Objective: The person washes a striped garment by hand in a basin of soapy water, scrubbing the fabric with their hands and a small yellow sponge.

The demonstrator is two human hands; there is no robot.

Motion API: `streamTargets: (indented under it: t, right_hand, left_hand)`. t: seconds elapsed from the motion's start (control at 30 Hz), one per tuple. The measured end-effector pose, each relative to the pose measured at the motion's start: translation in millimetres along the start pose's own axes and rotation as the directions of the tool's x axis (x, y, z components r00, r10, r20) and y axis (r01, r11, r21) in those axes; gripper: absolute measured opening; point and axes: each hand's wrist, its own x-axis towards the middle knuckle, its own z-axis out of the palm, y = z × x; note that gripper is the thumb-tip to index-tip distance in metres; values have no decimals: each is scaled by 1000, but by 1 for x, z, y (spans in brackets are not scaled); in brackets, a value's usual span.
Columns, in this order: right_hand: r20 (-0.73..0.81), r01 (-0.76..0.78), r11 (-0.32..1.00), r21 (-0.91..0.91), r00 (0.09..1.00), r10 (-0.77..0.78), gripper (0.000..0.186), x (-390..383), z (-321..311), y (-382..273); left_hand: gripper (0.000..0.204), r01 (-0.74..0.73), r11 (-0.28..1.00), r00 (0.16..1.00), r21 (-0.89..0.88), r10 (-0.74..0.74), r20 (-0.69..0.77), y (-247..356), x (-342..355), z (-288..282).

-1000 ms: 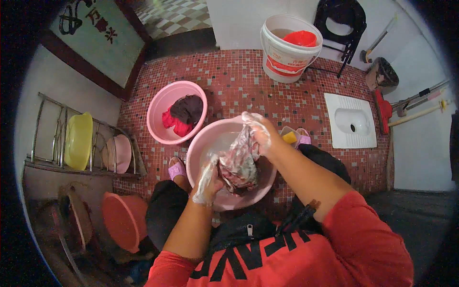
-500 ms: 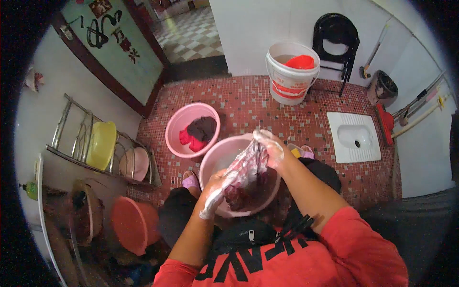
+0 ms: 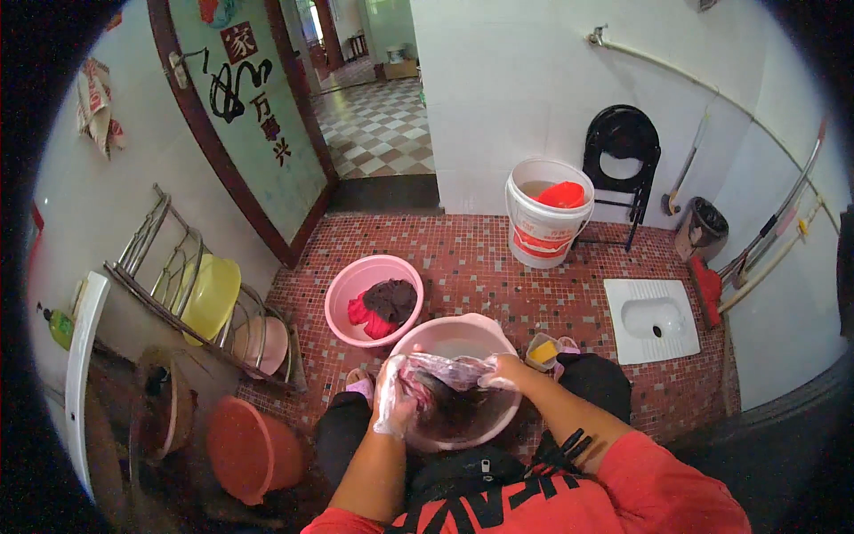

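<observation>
A soapy, dark reddish cloth is stretched between my two hands above a large pink basin. Suds coat both the cloth and my fingers. My left hand is closed round the bunched left end of the cloth. At its other end, my right hand grips the fabric. Part of the cloth hangs down inside the basin, where murky water shows. Just beyond, to the left, a smaller pink basin holds red cloth and dark cloth.
A yellow bar lies in a small container right of the large basin. Farther off stand a white bucket holding something red, a black folding chair and a squat toilet. A metal rack with basins and an orange bucket are leftward.
My view has tilted up, so the scene sits lower. My right hand has come down, and the cloth has gone from a steep slant to nearly level between my hands.
</observation>
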Motion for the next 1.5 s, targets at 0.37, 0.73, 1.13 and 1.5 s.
streamTargets:
  t: [0.37, 0.73, 1.13, 1.5]
  right_hand:
    - [-366, 360, 66, 931, 923, 118, 20, 16, -26, -65]
    - [-407, 217, 890, -402, 828, -386, 28, 17, 22, -110]
    - [-440, 74, 770, -634, 784, -438, 25, 17, 19, -109]
    - [-465, 55, 789, -612, 782, -416, 23, 25, 27, -97]
  left_hand:
    - [27, 328, 873, 944, -360, -313, 101, -46, 24, -21]
    - [28, 372, 819, 926, -436, -362, 110, -51, 4, 15]
    - [27, 59, 996, 964, -67, -40, 264, -67, 25, -2]
    - [28, 288, 838, 958, -464, -249, 145, -33, -10, 35]
